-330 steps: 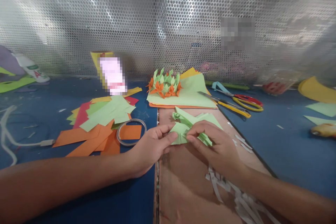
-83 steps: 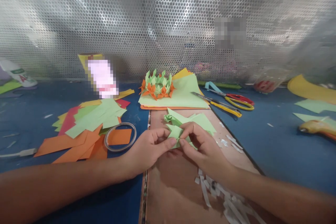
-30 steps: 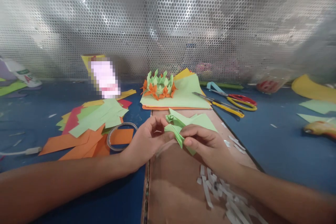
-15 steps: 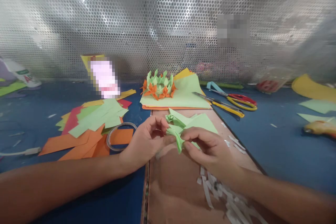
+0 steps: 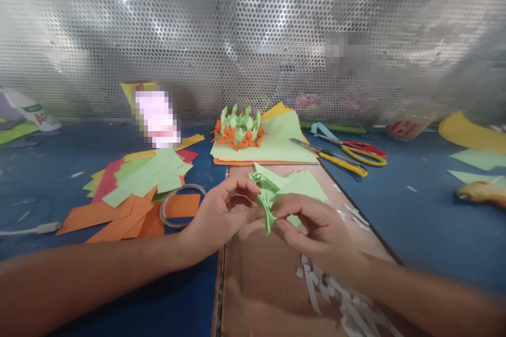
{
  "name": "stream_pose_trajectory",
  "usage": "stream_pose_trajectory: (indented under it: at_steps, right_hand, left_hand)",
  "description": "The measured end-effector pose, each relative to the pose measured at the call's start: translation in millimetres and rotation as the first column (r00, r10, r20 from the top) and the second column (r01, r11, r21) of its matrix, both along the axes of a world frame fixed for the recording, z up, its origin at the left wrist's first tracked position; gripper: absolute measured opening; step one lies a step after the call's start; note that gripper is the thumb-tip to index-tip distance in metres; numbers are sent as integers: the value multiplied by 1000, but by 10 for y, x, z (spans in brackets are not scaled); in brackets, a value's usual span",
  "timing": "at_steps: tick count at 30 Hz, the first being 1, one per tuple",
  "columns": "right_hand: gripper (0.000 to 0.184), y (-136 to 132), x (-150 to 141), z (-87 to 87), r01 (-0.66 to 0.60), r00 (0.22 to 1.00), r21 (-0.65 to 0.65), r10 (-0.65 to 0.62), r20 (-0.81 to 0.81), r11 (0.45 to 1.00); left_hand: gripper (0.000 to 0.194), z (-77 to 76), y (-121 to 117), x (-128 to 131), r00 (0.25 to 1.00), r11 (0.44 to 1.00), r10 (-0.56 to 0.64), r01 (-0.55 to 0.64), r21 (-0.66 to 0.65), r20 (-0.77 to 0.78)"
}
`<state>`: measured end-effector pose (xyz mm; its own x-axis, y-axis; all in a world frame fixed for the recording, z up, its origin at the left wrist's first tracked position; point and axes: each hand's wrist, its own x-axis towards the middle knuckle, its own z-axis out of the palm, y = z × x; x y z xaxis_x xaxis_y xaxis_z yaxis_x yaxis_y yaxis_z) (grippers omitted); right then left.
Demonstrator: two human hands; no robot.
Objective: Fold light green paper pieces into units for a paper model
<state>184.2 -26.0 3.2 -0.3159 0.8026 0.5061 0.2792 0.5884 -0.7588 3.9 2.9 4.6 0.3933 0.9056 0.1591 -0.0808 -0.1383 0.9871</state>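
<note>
A small folded light-green paper piece (image 5: 268,216) is pinched between both hands, above the brown board (image 5: 253,295). My left hand (image 5: 219,218) grips its left side with thumb and fingertips. My right hand (image 5: 316,226) holds its right side the same way, hiding part of it. Just behind my fingers lie green paper pieces (image 5: 304,183), one with a crumpled or curled end. Farther back, a ring of folded green and orange paper flowers (image 5: 239,129) sits on a stack of coloured sheets (image 5: 284,147).
Left lie paper strips (image 5: 150,174), a tape roll (image 5: 163,208), a cable (image 5: 43,228) and a glue bottle (image 5: 37,110). Right are a utility knife (image 5: 336,159), scissors (image 5: 363,151) and a yellow-handled tool (image 5: 480,191). White paper scraps (image 5: 316,279) litter the board. A perforated metal panel (image 5: 190,37) stands behind.
The green paper in my hands was flatter and wider earlier; it is now gathered into a narrow, upright fold turned edge-on. My hands stay in nearly the same place.
</note>
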Motion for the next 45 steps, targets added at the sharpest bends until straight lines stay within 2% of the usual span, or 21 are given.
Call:
stream_pose_trajectory:
  at_steps: [5, 10, 14, 21, 31, 38, 42, 45]
  right_hand:
    - [11, 3, 2, -17, 40, 999, -60, -39, 13, 997]
    - [9, 12, -11, -38, 101, 995, -141, -97, 30, 985]
    - [9, 15, -37, -20, 76, 997, -179, -72, 29, 981]
    - [10, -5, -43, 17, 16, 1000, -159, -16, -2, 987]
    - [11, 31, 16, -3, 105, 994, -139, -100, 45, 985]
    - [8, 36, -4, -18, 140, 989, -163, -131, 62, 977]
    - [7, 45, -6, -16, 141, 990, -181, -132, 58, 973]
    - [7, 43, -13, -14, 129, 991, -180, -118, 68, 975]
  left_hand:
    - [22, -11, -11, 5, 999, 1000, -16, 16, 4, 34]
    - [11, -39, -16, 3, 997, 995, -52, 57, 78, -62]
    - [10, -48, -10, 3, 997, 996, -51, 55, 67, -60]
    - [9, -25, -37, 2, 995, 997, -29, 36, 64, -97]
    - [7, -21, 13, -9, 997, 998, -42, 45, 49, -57]
    - [16, 23, -52, -4, 990, 992, -99, 106, 70, -100]
    - [30, 62, -93, -2, 982, 988, -142, 149, 49, -127]
    - [33, 44, -85, 3, 978, 990, -121, 131, 51, -171]
